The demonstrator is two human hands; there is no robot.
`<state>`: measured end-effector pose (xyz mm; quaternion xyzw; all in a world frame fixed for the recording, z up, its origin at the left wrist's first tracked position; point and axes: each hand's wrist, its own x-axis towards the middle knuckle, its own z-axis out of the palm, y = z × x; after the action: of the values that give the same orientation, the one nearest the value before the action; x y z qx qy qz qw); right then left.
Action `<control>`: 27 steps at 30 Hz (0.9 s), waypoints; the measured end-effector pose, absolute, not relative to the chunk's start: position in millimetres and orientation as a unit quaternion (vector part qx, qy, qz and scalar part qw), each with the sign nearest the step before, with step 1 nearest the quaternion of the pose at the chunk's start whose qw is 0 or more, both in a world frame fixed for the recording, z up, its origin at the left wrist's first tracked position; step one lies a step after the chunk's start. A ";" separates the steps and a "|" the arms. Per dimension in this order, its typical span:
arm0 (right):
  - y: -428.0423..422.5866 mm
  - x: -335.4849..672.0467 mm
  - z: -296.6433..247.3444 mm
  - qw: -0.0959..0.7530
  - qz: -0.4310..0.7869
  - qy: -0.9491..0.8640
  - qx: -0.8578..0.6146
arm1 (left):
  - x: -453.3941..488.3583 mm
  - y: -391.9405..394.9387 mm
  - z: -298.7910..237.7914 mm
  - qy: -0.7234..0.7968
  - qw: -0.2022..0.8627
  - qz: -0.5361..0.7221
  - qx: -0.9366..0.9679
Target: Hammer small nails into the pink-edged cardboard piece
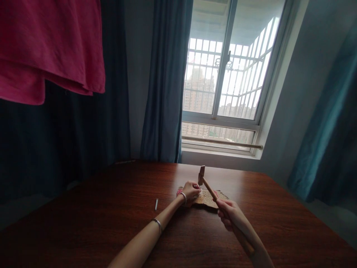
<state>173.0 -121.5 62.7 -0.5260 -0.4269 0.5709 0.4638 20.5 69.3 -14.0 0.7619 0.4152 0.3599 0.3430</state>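
My right hand (pixel 229 214) is closed round the wooden handle of a small hammer (pixel 205 180), whose head is raised just above the fingers of my left hand. My left hand (pixel 191 190) is pinched on something small I cannot make out, held against a tan piece of leather (pixel 205 200) dotted with holes. The leather lies on the dark wooden table (pixel 111 223). A bracelet sits on my left wrist and a thin bangle further up the forearm.
A thin metal tool (pixel 156 204) lies on the table left of my left arm. Something pink (pixel 178 192) peeks out beside my left hand. Behind the table are a barred window (pixel 223 74) and blue curtains (pixel 164 82). Red cloth (pixel 50 44) hangs at upper left.
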 end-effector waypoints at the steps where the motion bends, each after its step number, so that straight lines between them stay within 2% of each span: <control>1: -121.3 172.9 62.2 0.463 0.571 -0.428 -0.526 | 20.5 69.5 -14.2 0.416 0.343 0.360 0.761; 5: -121.2 173.2 61.9 0.452 0.578 -0.429 -0.527 | 20.9 68.8 -13.9 0.418 0.348 0.357 0.760; 11: -118.4 185.6 61.7 0.479 0.542 -0.438 -0.534 | 21.5 66.3 -11.6 0.423 0.338 0.359 0.760; 16: -110.3 206.4 49.3 0.492 0.391 -0.457 -0.630 | 21.4 67.5 -12.9 0.418 0.340 0.359 0.762; 21: -105.1 231.5 33.3 0.425 0.240 -0.437 -0.756 | 21.8 70.3 -16.9 0.428 0.334 0.363 0.758; 27: -102.6 258.7 16.1 0.392 0.171 -0.450 -0.784 | 20.7 70.4 -18.1 0.419 0.340 0.371 0.756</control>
<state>258.7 -102.6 16.1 -0.7840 -0.4495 0.1709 0.3924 20.7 70.4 -18.1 0.7558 0.4192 0.3706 0.3401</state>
